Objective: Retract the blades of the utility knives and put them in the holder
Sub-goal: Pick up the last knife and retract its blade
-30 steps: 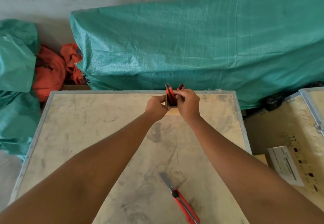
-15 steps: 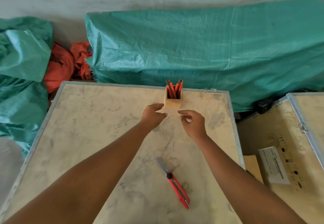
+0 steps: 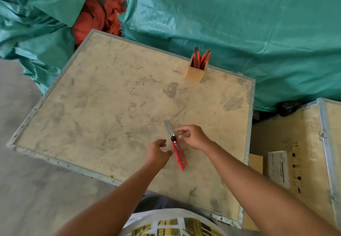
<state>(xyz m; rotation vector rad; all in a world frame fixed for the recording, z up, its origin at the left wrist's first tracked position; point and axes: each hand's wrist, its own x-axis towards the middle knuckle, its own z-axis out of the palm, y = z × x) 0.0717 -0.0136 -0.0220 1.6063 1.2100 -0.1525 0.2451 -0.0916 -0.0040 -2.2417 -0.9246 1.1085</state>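
Observation:
A red utility knife lies on the wooden crate top, its grey blade pushed out and pointing away from me. My left hand is just left of the red handle, fingers spread, thumb tip at the handle's edge. My right hand is just right of the knife, with index and thumb tips close to the black slider knob. Neither hand has closed around the knife. At the crate's far edge a small wooden holder stands upright with several red knives in it.
Green tarpaulin covers bulky shapes behind and left of the crate, with orange cloth between them. A second crate with a white paper box on it stands at the right. Grey floor lies to the left.
Both hands have pulled back from the holder at the far edge and come down on either side of the knife lying near me. The camera has tilted down and turned.

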